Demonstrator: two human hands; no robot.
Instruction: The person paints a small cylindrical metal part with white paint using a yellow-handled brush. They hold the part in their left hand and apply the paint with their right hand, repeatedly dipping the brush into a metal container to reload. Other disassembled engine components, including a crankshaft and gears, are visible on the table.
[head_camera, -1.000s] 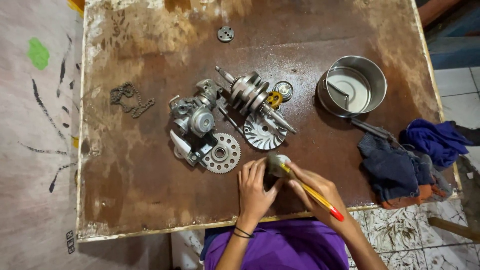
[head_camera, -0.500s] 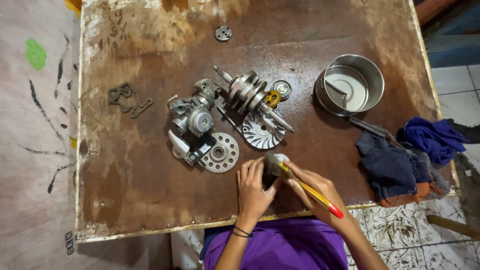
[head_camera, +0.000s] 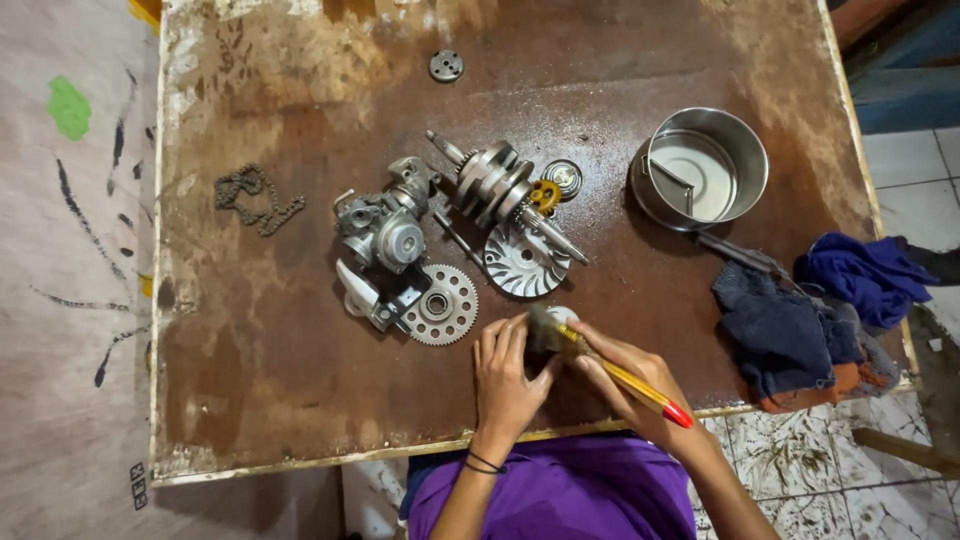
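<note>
Metal part, small and rounded, clamped in left hand just above near table edge, right hand closed on yellow red-tipped brush against it; position unchanged from a second ago, cleaning judged ongoing.

Yellow, red-tipped brush; blue rags; brown table.

top: purple shirt | left wrist: two dark bands

No packages, labels, signs or screens show anywhere on the table or around it.
</note>
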